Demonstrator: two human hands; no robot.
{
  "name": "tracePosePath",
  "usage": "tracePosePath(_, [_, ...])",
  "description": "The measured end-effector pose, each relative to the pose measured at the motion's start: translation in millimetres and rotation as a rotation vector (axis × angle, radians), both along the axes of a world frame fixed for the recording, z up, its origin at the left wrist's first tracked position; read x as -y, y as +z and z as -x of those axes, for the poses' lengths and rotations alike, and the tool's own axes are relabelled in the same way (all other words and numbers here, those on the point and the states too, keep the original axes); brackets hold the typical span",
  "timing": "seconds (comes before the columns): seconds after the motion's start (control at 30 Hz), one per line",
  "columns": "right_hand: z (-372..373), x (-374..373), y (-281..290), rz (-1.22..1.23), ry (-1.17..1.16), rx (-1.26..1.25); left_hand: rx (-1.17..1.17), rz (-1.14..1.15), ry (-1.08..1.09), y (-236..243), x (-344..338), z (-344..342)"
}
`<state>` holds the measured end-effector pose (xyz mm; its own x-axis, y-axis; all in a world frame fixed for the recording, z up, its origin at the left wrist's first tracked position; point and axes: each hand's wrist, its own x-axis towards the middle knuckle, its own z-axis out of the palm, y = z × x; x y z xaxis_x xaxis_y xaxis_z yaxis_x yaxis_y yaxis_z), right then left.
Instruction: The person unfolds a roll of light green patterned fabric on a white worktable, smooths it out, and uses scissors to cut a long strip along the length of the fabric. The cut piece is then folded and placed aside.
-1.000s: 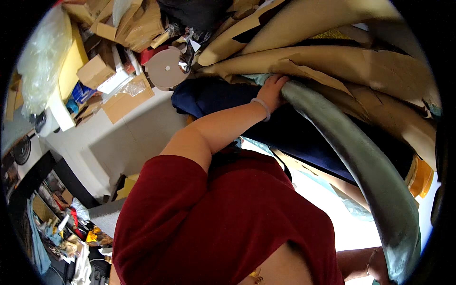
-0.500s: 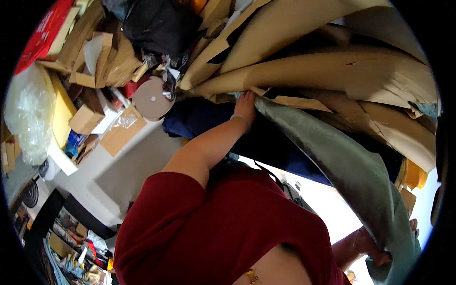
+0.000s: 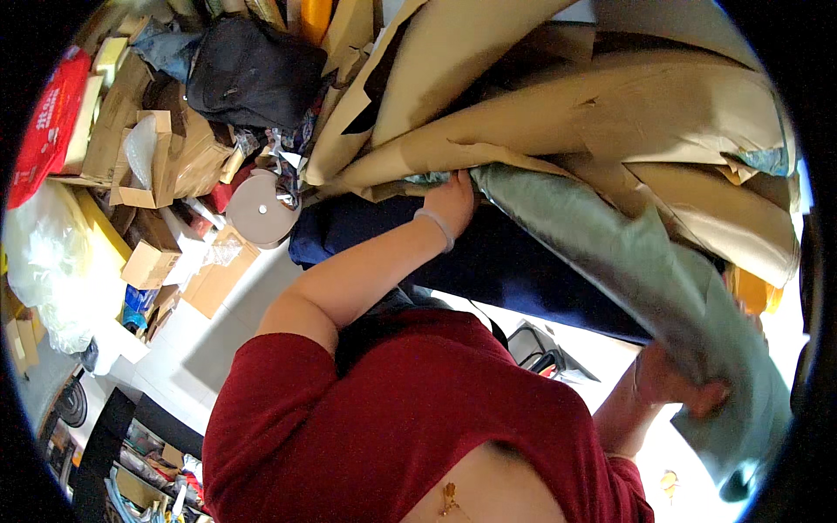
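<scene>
A long roll of shiny grey-green fabric (image 3: 602, 248) slants from the middle down to the lower right. My left hand (image 3: 453, 205), with a band at its wrist, is closed on the narrow upper end, right at the edge of the brown paper-wrapped rolls (image 3: 514, 109). Its fingertips are partly hidden there. At the lower right, my right hand (image 3: 684, 390) grips the wider end from below, with some fingers behind the cloth. Under the green roll lies a dark blue roll of fabric (image 3: 540, 288).
To the left stand open cardboard boxes (image 3: 146, 157), a round beige disc (image 3: 261, 209) and clear plastic bags (image 3: 57, 261). A black bag (image 3: 253, 74) rests at the back. Shelving with mixed items (image 3: 144, 462) is at the lower left.
My right hand has lifted slightly with the wide end of the green fabric, which has swung up and to the right. My left hand keeps its hold near the same spot.
</scene>
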<state>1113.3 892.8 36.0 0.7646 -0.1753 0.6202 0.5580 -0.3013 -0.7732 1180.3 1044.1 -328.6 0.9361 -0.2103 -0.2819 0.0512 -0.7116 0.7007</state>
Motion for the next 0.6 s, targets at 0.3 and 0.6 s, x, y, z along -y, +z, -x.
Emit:
tracePosePath(0.3, [-85, -19, -40, -0.088, -0.124, -0.097, -0.142, -0.102, -0.154, -23, 25, -36])
tracePosePath(0.6, [-100, -47, -17, 0.304, -0.292, 0.295, -0.198, 0.062, 0.117, -14, 9, -27])
